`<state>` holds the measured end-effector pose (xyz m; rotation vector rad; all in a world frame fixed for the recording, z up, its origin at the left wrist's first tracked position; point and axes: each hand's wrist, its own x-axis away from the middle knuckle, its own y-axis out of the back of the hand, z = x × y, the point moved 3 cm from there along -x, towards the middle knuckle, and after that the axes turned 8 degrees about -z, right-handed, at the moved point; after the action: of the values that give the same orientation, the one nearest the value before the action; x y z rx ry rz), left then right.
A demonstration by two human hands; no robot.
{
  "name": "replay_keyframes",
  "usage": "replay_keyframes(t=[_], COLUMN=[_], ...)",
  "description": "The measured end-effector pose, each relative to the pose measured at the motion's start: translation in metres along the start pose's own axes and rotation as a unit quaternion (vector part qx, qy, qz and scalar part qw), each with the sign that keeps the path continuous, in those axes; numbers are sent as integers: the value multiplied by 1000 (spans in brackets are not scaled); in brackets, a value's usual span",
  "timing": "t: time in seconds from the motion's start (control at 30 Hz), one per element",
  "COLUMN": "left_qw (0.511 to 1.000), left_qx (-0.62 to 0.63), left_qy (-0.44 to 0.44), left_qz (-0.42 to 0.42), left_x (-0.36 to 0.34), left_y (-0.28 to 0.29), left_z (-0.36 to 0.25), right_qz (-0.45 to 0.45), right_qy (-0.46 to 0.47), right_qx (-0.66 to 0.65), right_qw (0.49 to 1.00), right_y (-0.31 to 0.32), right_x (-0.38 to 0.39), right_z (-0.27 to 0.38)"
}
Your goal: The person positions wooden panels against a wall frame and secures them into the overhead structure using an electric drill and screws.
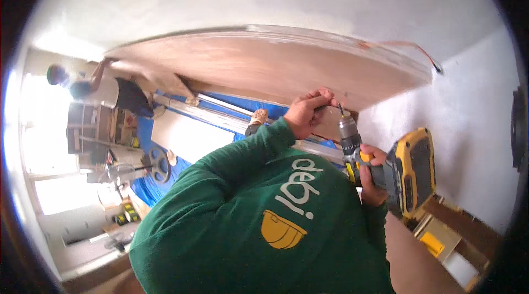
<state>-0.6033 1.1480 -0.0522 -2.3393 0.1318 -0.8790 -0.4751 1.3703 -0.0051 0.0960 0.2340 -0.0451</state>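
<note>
A yellow and black cordless drill (pixel 420 167) is in my right hand (pixel 374 186), whose fingers wrap round its grip. From the drill's chuck (pixel 347 127) a thin dark bit (pixel 341 110) points up toward a wooden panel (pixel 248 65). Beside the bit's tip is my left hand (pixel 309 114), thumb and fingers pinched together close under the panel's edge. Whatever sits between those fingertips is too small to make out. Green sleeves cover both my arms.
At the far left another person (pixel 102 87) reaches up to the panel's other end. An orange cable (pixel 410 44) hangs from the ceiling at right. Below lie blue sheeting (pixel 144 129), a white board (pixel 190 134) and long strips (pixel 226 105). An open wooden drawer (pixel 441 239) stands lower right.
</note>
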Motion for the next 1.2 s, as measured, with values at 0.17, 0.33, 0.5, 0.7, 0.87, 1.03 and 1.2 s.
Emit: replay_keyframes(t=[0.17,0.33,0.5,0.7,0.87,1.03,1.2], left_qw=[997,991,985,985,977,985,985], left_qx=[74,132,151,141,162,107,75], left_qy=[-5,-24,-57,-44,-54,-51,-55], left_qz=[3,-29,-55,-94,-126,-124,-148], left_x=[28,80,120,118,154,181,188], left_y=[45,106,160,235,241,233,230], left_z=[-50,-132,-192,-287,-371,-421,-419], right_qz=[36,52,66,81,31,6,-10], right_qy=[64,74,62,5,-41,-64,-70], right_qx=[-69,-89,-82,-18,-46,-87,-110], right_qw=[995,992,992,997,998,994,991], right_y=[-88,-198,-281,-394,-451,-476,-476], right_x=[-31,-60,-70,-127,-164,-183,-180], right_z=[31,53,99,119,197,241,234])
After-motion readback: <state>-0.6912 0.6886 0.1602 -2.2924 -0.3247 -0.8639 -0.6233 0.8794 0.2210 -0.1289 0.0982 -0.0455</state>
